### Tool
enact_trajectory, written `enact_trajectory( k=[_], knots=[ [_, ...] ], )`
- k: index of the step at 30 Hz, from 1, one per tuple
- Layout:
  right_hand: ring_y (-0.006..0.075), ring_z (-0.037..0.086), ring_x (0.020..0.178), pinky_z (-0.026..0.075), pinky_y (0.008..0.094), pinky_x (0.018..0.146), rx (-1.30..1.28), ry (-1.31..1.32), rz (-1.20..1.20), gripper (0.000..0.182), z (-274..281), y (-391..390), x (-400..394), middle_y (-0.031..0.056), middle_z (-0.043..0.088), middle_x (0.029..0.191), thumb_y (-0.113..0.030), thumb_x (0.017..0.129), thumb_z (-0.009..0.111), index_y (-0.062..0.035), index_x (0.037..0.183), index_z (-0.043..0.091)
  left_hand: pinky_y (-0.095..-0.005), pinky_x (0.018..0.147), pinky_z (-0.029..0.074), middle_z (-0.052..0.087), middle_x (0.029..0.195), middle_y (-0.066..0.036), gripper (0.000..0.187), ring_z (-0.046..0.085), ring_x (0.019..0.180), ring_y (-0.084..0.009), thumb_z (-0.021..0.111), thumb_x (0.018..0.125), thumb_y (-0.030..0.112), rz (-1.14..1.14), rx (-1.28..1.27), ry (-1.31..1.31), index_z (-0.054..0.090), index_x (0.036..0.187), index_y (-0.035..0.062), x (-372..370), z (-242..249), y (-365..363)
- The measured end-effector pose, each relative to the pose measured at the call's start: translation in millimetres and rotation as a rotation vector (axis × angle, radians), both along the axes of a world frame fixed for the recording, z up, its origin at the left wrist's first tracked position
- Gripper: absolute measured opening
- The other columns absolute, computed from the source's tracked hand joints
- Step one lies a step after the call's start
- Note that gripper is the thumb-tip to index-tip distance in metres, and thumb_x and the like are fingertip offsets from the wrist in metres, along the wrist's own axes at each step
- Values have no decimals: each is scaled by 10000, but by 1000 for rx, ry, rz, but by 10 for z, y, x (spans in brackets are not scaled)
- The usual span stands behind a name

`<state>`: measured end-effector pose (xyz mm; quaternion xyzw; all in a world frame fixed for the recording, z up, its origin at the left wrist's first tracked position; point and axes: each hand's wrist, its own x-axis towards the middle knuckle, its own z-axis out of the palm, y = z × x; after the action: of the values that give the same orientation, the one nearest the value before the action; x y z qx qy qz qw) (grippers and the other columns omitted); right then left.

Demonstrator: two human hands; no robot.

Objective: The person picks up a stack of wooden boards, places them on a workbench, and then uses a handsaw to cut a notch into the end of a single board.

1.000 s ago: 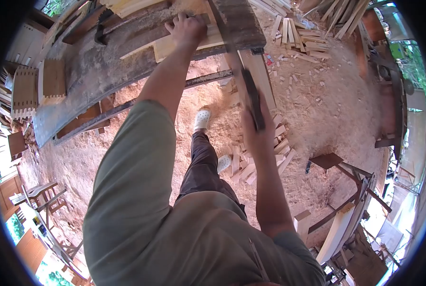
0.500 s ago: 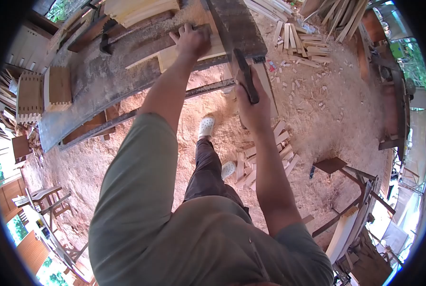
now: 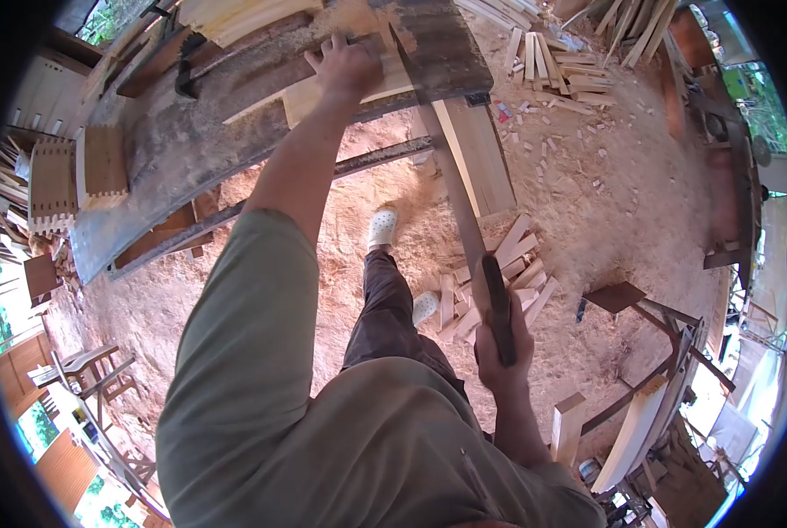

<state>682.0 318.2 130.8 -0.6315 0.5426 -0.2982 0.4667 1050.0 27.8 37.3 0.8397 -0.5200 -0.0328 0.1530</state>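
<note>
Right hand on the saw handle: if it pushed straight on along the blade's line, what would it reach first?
Probably the pale plank on the workbench, pinned by the left hand. The right hand grips the saw, whose blade already runs there; depth is unclear.

My saw [image 3: 464, 211] is long, with a dark handle, its blade slanting up into the pale plank [image 3: 384, 84]. The plank lies flat on the bench, overhanging its edge.
</note>
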Motion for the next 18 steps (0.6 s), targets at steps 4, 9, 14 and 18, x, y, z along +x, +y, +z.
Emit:
enact_trajectory(
  k=[4,9,14,18],
  knots=[
    [246,712,872,541,353,749,-98,-42,6,567,-267,-1264,926,187,708,1030,-135,927,635,0,1439,433,-638,1181,128,485,1404,-168,547,428,1348,-337,333,984,366,1,-12,11,713,1118,-5,-19,1,6],
    [204,702,852,530,338,730,-107,-120,13,571,-258,-1568,1184,183,701,1010,-146,925,631,-17,1446,435,-628,1181,138,513,1373,-173,538,449,1331,-335,346,978,363,-6,-28,-7,715,1108,-6,27,-19,-23],
    [137,633,902,517,275,770,-49,-44,-10,569,-147,-59,96,126,667,1128,-56,917,585,62,1447,418,-580,1171,205,534,1334,-182,540,490,1292,-354,350,988,371,-13,-95,-23,726,1057,-11,24,-103,-26],
    [176,665,923,529,298,801,-113,-29,2,585,-239,-242,143,164,678,1106,-61,905,612,62,1442,414,-596,1193,162,510,1364,-204,553,463,1312,-367,332,979,349,-5,-67,-13,718,1065,-38,-3,-56,-22]
  ],
)
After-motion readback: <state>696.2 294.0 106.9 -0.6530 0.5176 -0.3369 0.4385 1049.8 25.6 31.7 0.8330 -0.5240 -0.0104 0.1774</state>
